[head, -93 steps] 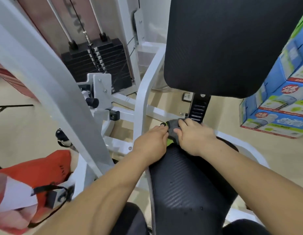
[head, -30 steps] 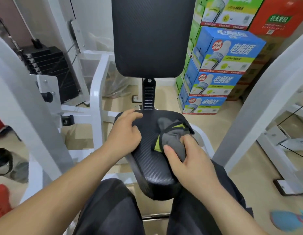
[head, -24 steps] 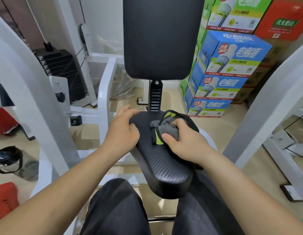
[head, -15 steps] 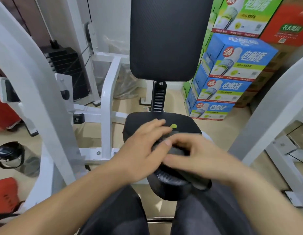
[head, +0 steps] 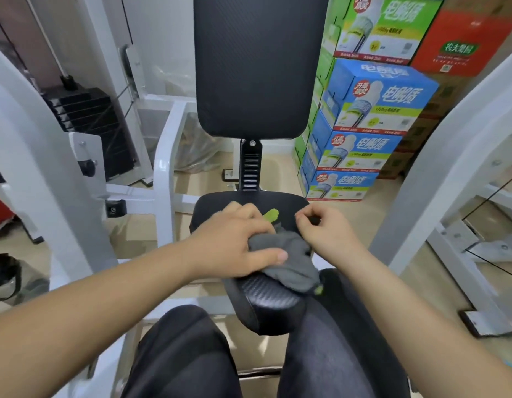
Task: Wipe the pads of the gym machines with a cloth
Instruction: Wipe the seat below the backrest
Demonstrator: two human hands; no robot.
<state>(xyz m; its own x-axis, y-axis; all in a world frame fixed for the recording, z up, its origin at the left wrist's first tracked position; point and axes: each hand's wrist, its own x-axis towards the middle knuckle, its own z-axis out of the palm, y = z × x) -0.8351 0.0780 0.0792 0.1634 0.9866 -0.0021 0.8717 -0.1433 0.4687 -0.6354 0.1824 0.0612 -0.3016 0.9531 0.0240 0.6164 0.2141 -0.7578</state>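
A grey cloth [head: 292, 262] with green edging lies bunched on the black seat pad [head: 266, 297] of a white gym machine. My left hand [head: 234, 237] grips the cloth from the left, thumb along its near side and fingers over the top. My right hand [head: 329, 234] rests on the seat just right of the cloth with its fingers curled in; its wrist touches the cloth. The tall black backrest pad [head: 257, 67] stands upright behind the seat. A green tab of the cloth [head: 270, 215] pokes out beyond my left fingers.
White frame beams rise at the left [head: 34, 156] and right [head: 450, 156]. A black weight stack [head: 88, 122] stands back left. Stacked drink cartons [head: 372, 110] stand right of the backrest. A dark-lidded bottle [head: 5, 277] sits on the floor at left. My legs straddle the seat.
The cloth passed from my right hand to my left. My left hand came off the seat's left edge onto the cloth, and my right hand let go and drew aside to the right.
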